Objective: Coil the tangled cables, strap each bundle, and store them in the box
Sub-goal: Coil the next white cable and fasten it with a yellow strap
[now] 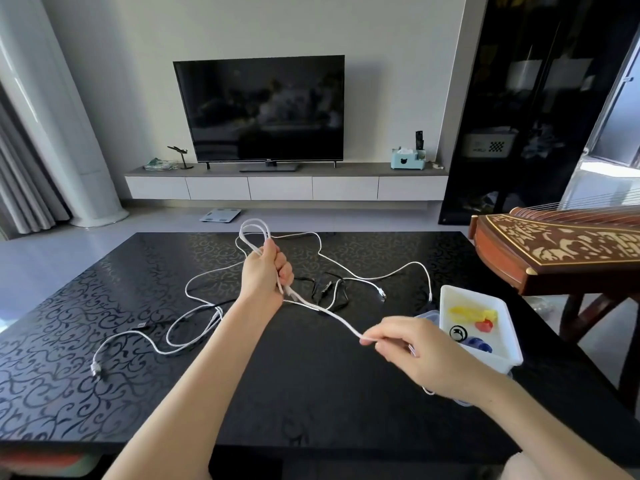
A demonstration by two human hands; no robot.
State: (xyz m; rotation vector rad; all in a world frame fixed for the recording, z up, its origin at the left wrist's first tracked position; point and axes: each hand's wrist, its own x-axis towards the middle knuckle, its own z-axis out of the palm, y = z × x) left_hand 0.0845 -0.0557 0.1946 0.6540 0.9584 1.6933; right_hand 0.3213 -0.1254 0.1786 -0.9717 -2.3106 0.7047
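1. The desk (311,393), black with a scroll pattern, carries everything. Most of the cabling lies spread loose across its middle and left, so the task looks to be at an early stage.

2. The loose tangle: a white cable (180,344) loops over the left half and ends in a plug (96,368) near the front left. A black cable (332,292) lies bunched at the centre. More white line (398,271) trails toward the right. None of these is coiled, strapped or stored.

3. The box (502,364), a white open tray, stands at the desk's right edge, just beyond the right hand. No cable bundle is visible inside it.

4. The left hand (265,271) is raised over the desk centre. Its fingers are curled round a few finished loops (254,230) of the cable in work, which stand up above the fist.

5. The right hand (412,344), nearer the person and beside the box, pinches the same cable between thumb and fingertips. The stretch of cable (332,315) between the two hands is drawn fairly straight.

6. Small coloured pieces lie in the box: yellow (471,312), red (483,325) and blue (479,344). They are probably the straps, and all are unused.

7. My judgement: the first coil is partly wound. Finishing it, strapping it, boxing it, and repeating for every other cable all remain.
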